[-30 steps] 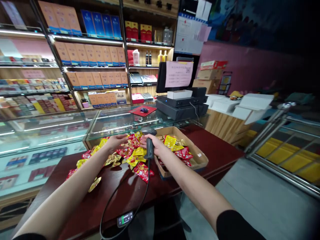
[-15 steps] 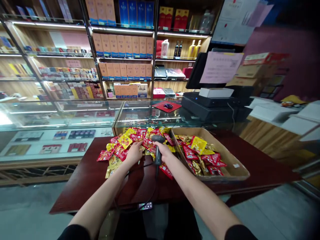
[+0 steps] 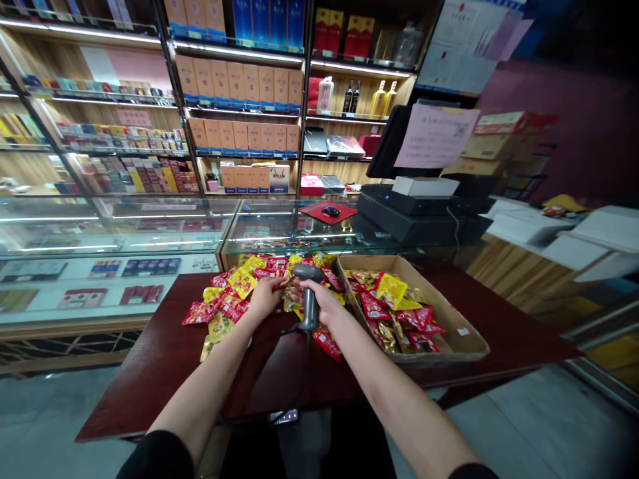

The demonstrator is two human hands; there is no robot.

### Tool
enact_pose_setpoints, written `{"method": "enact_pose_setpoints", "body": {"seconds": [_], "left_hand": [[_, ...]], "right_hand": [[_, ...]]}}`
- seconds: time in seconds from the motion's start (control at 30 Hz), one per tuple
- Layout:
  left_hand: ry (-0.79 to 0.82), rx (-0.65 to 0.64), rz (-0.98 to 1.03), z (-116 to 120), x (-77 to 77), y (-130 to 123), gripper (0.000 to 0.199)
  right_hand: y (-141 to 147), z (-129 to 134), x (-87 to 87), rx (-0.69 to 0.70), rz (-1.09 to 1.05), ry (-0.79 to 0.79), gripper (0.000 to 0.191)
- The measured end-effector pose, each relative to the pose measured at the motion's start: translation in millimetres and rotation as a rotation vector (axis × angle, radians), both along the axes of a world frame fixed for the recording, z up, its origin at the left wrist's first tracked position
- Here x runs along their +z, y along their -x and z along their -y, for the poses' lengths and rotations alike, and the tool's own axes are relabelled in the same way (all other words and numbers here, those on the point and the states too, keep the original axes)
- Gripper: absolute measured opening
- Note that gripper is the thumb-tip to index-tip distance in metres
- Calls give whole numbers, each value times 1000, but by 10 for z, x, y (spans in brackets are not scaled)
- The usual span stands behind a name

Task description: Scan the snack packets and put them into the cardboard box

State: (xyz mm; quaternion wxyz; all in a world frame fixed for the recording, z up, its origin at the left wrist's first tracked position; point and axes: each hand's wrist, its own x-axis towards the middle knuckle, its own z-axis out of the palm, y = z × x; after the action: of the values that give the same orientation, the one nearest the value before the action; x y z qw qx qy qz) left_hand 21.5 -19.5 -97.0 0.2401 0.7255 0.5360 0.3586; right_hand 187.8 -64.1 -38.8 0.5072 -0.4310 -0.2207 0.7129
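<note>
A dark grey barcode scanner stands upright between my hands. My right hand is closed about its handle, with curled fingers showing on the far left side of it. My left hand reaches over the pile of snack packets. Its fingers are pinched together close to the right fingertips; what they hold, if anything, is too small to make out. Red, yellow and gold packets lie loose around and behind both hands. An open cardboard box to the right holds more such packets.
The dark red wooden table meets a glass display counter behind. On that counter are a mouse on a red mat and a monitor. A lit phone screen shows below the table's front edge. Shelves of boxed goods stand farther back.
My hands have come closer together, with the fingertips now nearly meeting left of the scanner. The scanner looks slightly nearer and turned. The whole view has shifted a little.
</note>
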Motion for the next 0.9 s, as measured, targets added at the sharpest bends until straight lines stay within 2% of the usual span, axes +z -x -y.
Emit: {"method": "enact_pose_setpoints", "body": {"seconds": [0.07, 0.13, 0.2, 0.27, 0.33, 0.43, 0.57, 0.77, 0.9], "left_hand": [[176, 9, 273, 10, 109, 69, 21], [385, -13, 539, 85, 238, 141, 26], [563, -138, 752, 230, 355, 197, 31], [679, -235, 848, 420, 427, 219, 33], [745, -290, 856, 613, 439, 201, 33], [775, -306, 823, 825, 369, 140, 33], [752, -259, 867, 913, 269, 84, 25], [754, -120, 948, 846, 301, 36, 14], [717, -49, 974, 696, 308, 36, 11]], "right_hand": [[-29, 99, 93, 11, 11, -96, 14], [-61, 226, 148, 8, 69, -182, 17], [-78, 378, 134, -73, 160, -233, 21], [-69, 546, 48, -160, 205, -243, 28], [-39, 707, -84, -104, 145, -180, 33], [7, 877, -278, -47, 41, -152, 34], [3, 922, -400, -73, 44, -184, 32], [-42, 900, -315, -92, 82, -211, 29], [-53, 948, -224, -82, 172, -211, 32]]}}
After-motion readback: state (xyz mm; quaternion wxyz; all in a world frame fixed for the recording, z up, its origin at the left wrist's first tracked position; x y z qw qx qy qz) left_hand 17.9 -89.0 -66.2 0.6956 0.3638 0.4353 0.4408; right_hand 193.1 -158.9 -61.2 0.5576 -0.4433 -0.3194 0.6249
